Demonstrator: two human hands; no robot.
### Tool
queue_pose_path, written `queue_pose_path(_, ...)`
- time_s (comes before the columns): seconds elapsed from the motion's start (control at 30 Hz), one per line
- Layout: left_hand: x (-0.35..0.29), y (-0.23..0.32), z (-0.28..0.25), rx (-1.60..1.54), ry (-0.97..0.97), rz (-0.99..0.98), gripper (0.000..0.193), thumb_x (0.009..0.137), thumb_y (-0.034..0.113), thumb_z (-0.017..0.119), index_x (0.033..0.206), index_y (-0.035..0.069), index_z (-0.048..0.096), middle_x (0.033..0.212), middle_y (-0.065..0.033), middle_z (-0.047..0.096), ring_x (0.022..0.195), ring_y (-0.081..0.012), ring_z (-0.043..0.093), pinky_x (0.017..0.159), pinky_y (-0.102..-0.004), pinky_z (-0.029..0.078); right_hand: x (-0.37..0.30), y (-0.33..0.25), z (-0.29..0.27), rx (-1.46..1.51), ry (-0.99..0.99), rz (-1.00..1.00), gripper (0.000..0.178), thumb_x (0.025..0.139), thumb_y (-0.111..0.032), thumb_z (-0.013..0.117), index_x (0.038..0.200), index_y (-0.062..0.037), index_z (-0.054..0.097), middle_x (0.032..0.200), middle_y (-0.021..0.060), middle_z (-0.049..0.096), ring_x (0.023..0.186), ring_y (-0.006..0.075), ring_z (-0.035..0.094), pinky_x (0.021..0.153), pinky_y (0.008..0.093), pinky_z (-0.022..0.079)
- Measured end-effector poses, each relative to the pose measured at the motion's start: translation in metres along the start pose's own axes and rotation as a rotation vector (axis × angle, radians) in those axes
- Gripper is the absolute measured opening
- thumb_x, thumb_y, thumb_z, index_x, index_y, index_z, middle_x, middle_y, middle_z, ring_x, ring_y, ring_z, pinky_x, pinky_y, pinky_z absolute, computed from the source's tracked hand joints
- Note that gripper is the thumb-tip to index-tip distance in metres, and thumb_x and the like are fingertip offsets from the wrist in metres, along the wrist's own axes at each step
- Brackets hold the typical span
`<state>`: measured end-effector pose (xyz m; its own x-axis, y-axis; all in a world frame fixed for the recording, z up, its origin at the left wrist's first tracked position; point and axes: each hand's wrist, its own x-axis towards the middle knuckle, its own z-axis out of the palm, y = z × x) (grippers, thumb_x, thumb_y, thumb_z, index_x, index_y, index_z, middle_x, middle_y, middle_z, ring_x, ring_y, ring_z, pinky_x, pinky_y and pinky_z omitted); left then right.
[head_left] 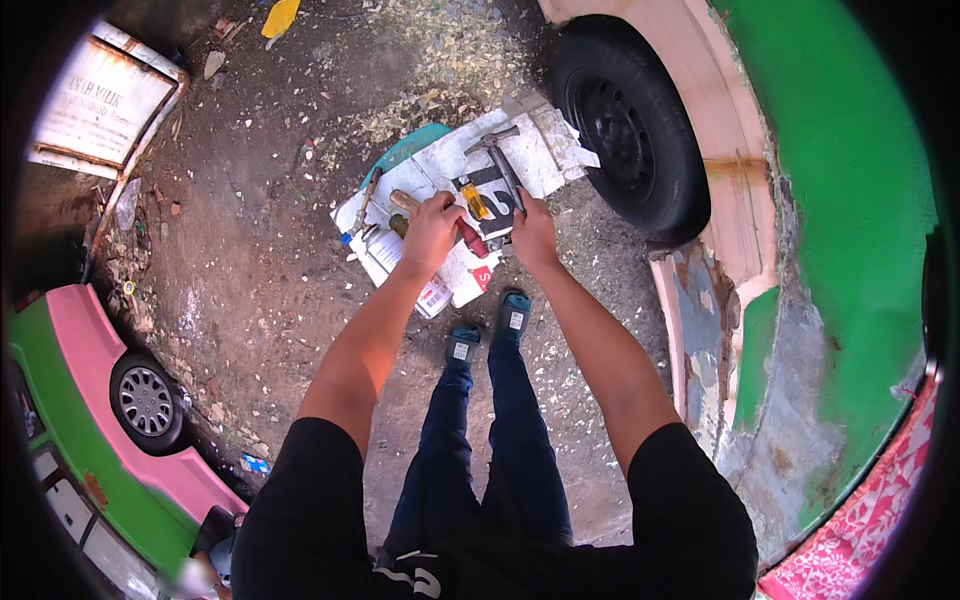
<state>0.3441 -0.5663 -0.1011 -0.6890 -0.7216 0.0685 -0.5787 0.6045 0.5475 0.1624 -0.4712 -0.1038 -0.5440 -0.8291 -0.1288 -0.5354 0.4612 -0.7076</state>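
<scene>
My right hand (533, 230) grips the lower end of a hammer (506, 176), its steel head pointing away from me. My left hand (433, 232) is closed, with a dark red handle (470, 239) coming out beside its fingertips; the rest of that tool is hidden. A yellow-handled tool (474, 202) lies between my hands. Just left of my left hand is a wooden handle (404, 200). Farther left rests a thin brown-handled tool (371, 187). These tools lie on whitish printed sheets (440, 160) on the ground.
A car wheel (635, 130) under pink and green bodywork stands close on the right, with peeling paint along its sill (700, 320). Another pink and green vehicle (85, 340) is at lower left. A rusty-framed sign (105, 100) stands at upper left. Debris litters the dirt ground.
</scene>
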Motion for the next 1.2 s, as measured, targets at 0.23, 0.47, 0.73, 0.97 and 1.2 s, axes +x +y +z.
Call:
queue_pose_path(0.23, 0.005, -0.005, 0.005, 0.161, -0.108, -0.035, 0.024, 0.083, 0.008, 0.068, 0.106, 0.016, 0.071, 0.119, -0.0021, 0.064, 0.109, -0.0239, 0.062, 0.096, -0.0477, 0.043, -0.006, -0.004, 0.004, -0.158, -0.012, -0.043, 0.053, 0.088, -0.002, 0.057, 0.14, -0.0082, 0.052, 0.128, 0.0165, 0.054, 0.115, 0.0368, 0.057, 0.093, 0.0448, 0.05)
queue_pose_path(0.47, 0.003, 0.005, -0.022, 0.114, -0.008, -0.034, 0.027, 0.084, 0.011, 0.067, 0.11, 0.016, 0.07, 0.119, -0.0024, 0.067, 0.11, -0.0257, 0.063, 0.094, -0.047, 0.043, -0.012, -0.021, -0.011, -0.14, -0.171, 0.094, 0.06, 0.085, -0.003, 0.062, 0.142, -0.015, 0.05, 0.134, 0.0128, 0.045, 0.124, 0.0345, 0.051, 0.1, 0.0441, 0.048)
queue_pose_path(0.73, -0.049, -0.012, -0.084, -0.091, 0.441, -0.134, 0.025, 0.082, 0.005, 0.068, 0.106, 0.009, 0.067, 0.107, -0.0096, 0.069, 0.102, -0.0331, 0.063, 0.089, -0.0442, 0.047, -0.026, -0.021, -0.011, -0.215, -0.046, -0.022, 0.056, 0.084, -0.012, 0.07, 0.138, -0.0162, 0.055, 0.135, 0.0107, 0.047, 0.129, 0.0317, 0.044, 0.107, 0.0454, 0.04)
queue_pose_path(0.97, -0.103, -0.048, -0.095, -0.214, 0.535, -0.358, 0.031, 0.081, -0.002, 0.066, 0.111, 0.005, 0.065, 0.113, -0.0151, 0.065, 0.099, -0.034, 0.062, 0.087, -0.0427, 0.049, -0.045, -0.039, 0.0, -0.226, -0.021, -0.208, 0.048, 0.083, -0.013, 0.07, 0.13, -0.0146, 0.062, 0.128, 0.0086, 0.054, 0.125, 0.0305, 0.047, 0.106, 0.0453, 0.04)
queue_pose_path(1.2, -0.113, -0.061, -0.071, -0.616, 0.504, -0.816, 0.048, 0.087, 0.007, 0.071, 0.131, 0.002, 0.053, 0.117, -0.0113, 0.061, 0.095, -0.019, 0.061, 0.081, -0.0342, 0.051, -0.021, -0.053, 0.018, -0.143, -0.044, -0.171, 0.039, 0.087, -0.018, 0.068, 0.125, -0.0119, 0.063, 0.116, 0.0106, 0.063, 0.114, 0.034, 0.057, 0.096, 0.0453, 0.048)
